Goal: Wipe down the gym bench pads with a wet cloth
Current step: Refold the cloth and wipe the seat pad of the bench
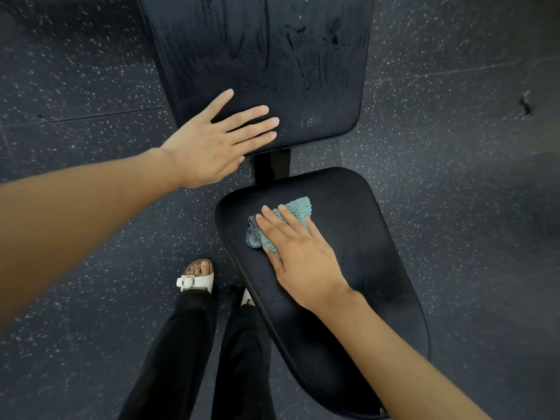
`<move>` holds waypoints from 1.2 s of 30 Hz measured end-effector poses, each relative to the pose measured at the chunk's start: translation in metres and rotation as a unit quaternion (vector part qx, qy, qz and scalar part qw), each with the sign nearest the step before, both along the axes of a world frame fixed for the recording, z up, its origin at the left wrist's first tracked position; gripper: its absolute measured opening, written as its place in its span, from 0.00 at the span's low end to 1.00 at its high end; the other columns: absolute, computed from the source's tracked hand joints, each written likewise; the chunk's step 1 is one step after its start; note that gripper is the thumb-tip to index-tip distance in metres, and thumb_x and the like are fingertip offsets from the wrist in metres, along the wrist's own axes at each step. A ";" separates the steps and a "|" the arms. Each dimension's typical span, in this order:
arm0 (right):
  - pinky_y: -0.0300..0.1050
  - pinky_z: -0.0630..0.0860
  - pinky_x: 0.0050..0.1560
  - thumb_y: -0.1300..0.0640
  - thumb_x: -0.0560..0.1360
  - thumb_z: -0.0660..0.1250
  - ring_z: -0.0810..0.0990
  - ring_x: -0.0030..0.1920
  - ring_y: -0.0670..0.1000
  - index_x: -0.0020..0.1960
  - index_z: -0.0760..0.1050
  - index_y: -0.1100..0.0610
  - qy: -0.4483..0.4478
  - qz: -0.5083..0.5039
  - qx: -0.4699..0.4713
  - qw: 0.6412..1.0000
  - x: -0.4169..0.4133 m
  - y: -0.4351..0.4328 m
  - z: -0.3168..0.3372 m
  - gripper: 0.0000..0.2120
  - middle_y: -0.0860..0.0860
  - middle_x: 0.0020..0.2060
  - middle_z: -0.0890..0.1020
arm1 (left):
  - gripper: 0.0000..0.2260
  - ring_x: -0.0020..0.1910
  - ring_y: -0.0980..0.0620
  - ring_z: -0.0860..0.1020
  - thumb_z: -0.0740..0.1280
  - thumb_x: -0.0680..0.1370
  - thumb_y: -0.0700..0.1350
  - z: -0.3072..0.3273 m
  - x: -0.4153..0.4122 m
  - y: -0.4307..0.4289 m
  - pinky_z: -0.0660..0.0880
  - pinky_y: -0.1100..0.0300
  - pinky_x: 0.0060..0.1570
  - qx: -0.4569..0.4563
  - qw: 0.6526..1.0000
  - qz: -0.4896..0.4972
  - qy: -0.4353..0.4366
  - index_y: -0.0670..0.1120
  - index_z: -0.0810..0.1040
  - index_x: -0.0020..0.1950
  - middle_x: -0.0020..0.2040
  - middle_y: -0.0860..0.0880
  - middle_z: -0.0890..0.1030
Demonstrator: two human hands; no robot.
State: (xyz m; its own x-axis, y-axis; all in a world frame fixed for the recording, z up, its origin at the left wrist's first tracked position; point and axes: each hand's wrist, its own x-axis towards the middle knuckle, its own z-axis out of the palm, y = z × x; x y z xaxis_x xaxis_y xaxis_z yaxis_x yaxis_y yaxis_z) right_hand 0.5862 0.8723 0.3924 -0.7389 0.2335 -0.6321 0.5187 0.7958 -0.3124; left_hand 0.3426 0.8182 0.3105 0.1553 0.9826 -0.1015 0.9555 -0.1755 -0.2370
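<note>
1. The back pad (272, 56) is showing wet streaks and smears across most of its visible face, so it is being judged as already wiped.
2. The seat pad (372, 237) is being treated now. The teal cloth (298, 207) is being pressed flat onto its upper left part, near the end closest to the back pad.
3. The cloth is being pushed down by the right hand (300, 259), with the fingers laid straight over it rather than curled round it.
4. The left hand (212, 147) is being rested flat on the near left corner of the back pad, fingers extended and slightly spread, with nothing being held.
5. The seat pad is looking matte with hardly any wet marks, so most of it is being judged as left to do.
6. The far end of the back pad is being cut off by the top edge. The near end of the seat pad is being covered by the right forearm. The pad sides and undersides are not being shown, and the cloth's wetness is hard to make out.
</note>
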 end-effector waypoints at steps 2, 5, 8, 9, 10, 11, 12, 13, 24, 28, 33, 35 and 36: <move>0.45 0.39 0.76 0.52 0.84 0.51 0.43 0.78 0.43 0.80 0.49 0.46 -0.001 -0.010 0.006 1.000 0.006 0.008 0.002 0.25 0.40 0.79 0.50 | 0.27 0.81 0.47 0.43 0.42 0.82 0.52 0.000 0.002 -0.001 0.39 0.39 0.75 -0.003 1.000 0.001 0.007 0.47 0.41 0.81 0.81 0.49 0.42; 0.44 0.39 0.76 0.51 0.84 0.51 0.43 0.78 0.41 0.79 0.49 0.45 -0.019 -0.039 0.021 0.999 0.021 0.029 0.007 0.25 0.38 0.78 0.49 | 0.27 0.81 0.47 0.43 0.39 0.82 0.52 0.002 0.001 -0.002 0.39 0.39 0.75 -0.009 1.000 -0.004 0.011 0.47 0.39 0.81 0.81 0.49 0.40; 0.45 0.39 0.76 0.52 0.84 0.51 0.43 0.78 0.41 0.79 0.49 0.44 -0.042 -0.067 0.050 0.996 0.038 0.052 0.013 0.25 0.38 0.78 0.50 | 0.27 0.81 0.47 0.44 0.40 0.82 0.52 0.004 0.001 -0.001 0.39 0.39 0.75 -0.015 1.000 0.001 -0.001 0.47 0.42 0.81 0.81 0.48 0.42; 0.45 0.38 0.76 0.52 0.84 0.50 0.44 0.78 0.41 0.79 0.49 0.45 -0.050 -0.076 0.058 0.994 0.042 0.057 0.015 0.25 0.38 0.78 0.50 | 0.27 0.81 0.47 0.44 0.40 0.82 0.52 0.006 0.003 -0.002 0.39 0.39 0.75 -0.017 1.000 0.008 -0.012 0.47 0.43 0.81 0.81 0.48 0.43; 0.46 0.38 0.76 0.51 0.84 0.50 0.44 0.78 0.42 0.79 0.49 0.45 -0.056 -0.086 0.068 0.992 0.046 0.061 0.017 0.24 0.39 0.78 0.50 | 0.27 0.81 0.47 0.44 0.39 0.81 0.52 0.007 0.004 -0.003 0.40 0.39 0.76 -0.021 0.999 0.014 -0.019 0.47 0.43 0.81 0.81 0.48 0.43; 0.47 0.38 0.76 0.51 0.85 0.49 0.44 0.78 0.43 0.80 0.49 0.45 -0.062 -0.093 0.079 0.991 0.048 0.063 0.019 0.24 0.39 0.78 0.50 | 0.27 0.81 0.47 0.45 0.39 0.81 0.52 0.008 0.006 -0.004 0.40 0.39 0.76 -0.025 0.999 0.020 -0.022 0.47 0.44 0.81 0.81 0.48 0.43; 0.48 0.38 0.76 0.50 0.85 0.48 0.45 0.79 0.44 0.80 0.49 0.46 -0.065 -0.099 0.091 0.989 0.049 0.063 0.019 0.24 0.40 0.79 0.51 | 0.27 0.81 0.46 0.45 0.39 0.82 0.52 0.009 0.007 -0.005 0.41 0.39 0.76 -0.026 0.999 0.025 -0.028 0.47 0.45 0.81 0.81 0.48 0.44; 0.48 0.38 0.76 0.50 0.85 0.48 0.45 0.79 0.45 0.80 0.50 0.47 -0.065 -0.107 0.098 0.987 0.049 0.061 0.019 0.24 0.41 0.79 0.51 | 0.27 0.81 0.46 0.47 0.41 0.82 0.51 0.010 0.008 -0.006 0.42 0.39 0.76 -0.025 0.998 0.031 -0.045 0.46 0.47 0.81 0.81 0.47 0.46; 0.48 0.40 0.75 0.44 0.77 0.37 0.49 0.79 0.48 0.79 0.55 0.49 -0.018 -0.037 0.012 0.999 0.032 -0.047 0.039 0.32 0.43 0.78 0.55 | 0.26 0.79 0.51 0.55 0.43 0.83 0.54 0.009 0.078 -0.032 0.47 0.50 0.77 -0.102 0.952 0.022 -0.288 0.48 0.57 0.80 0.80 0.50 0.58; 0.51 0.60 0.74 0.48 0.79 0.47 0.63 0.75 0.49 0.75 0.66 0.51 -0.018 -0.051 0.069 0.996 0.049 -0.042 0.045 0.26 0.45 0.74 0.67 | 0.30 0.80 0.57 0.44 0.35 0.79 0.59 0.010 0.097 -0.038 0.41 0.56 0.77 -0.157 0.917 0.051 -0.364 0.52 0.46 0.81 0.81 0.55 0.47; 0.43 0.39 0.76 0.43 0.77 0.36 0.45 0.78 0.41 0.79 0.51 0.44 -0.039 -0.084 0.072 0.993 0.068 -0.015 0.054 0.31 0.38 0.77 0.51 | 0.31 0.80 0.58 0.42 0.36 0.78 0.61 0.010 0.100 -0.043 0.42 0.57 0.78 -0.184 0.873 0.093 -0.442 0.55 0.44 0.81 0.81 0.56 0.45; 0.43 0.37 0.76 0.44 0.81 0.40 0.43 0.78 0.41 0.79 0.49 0.44 -0.063 -0.115 0.096 0.987 0.073 -0.001 0.061 0.27 0.37 0.77 0.49 | 0.30 0.79 0.58 0.40 0.36 0.78 0.62 0.010 0.103 -0.046 0.41 0.57 0.78 -0.187 0.869 0.100 -0.448 0.55 0.43 0.80 0.81 0.57 0.43; 0.43 0.37 0.76 0.47 0.83 0.43 0.43 0.78 0.42 0.80 0.49 0.44 -0.075 -0.134 0.109 0.982 0.076 0.003 0.063 0.25 0.38 0.78 0.48 | 0.31 0.79 0.58 0.39 0.35 0.78 0.62 0.010 0.105 -0.046 0.40 0.56 0.78 -0.187 0.868 0.104 -0.448 0.55 0.42 0.80 0.81 0.57 0.42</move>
State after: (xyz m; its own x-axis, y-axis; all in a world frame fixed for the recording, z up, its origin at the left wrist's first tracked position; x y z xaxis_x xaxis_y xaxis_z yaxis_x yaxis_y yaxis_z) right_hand 0.6623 0.8756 0.4557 -0.5352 0.5483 -0.6426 0.7457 0.6640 -0.0546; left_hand 0.4480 0.7717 0.3209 0.1602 0.9234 -0.3488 0.7469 0.1176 0.6545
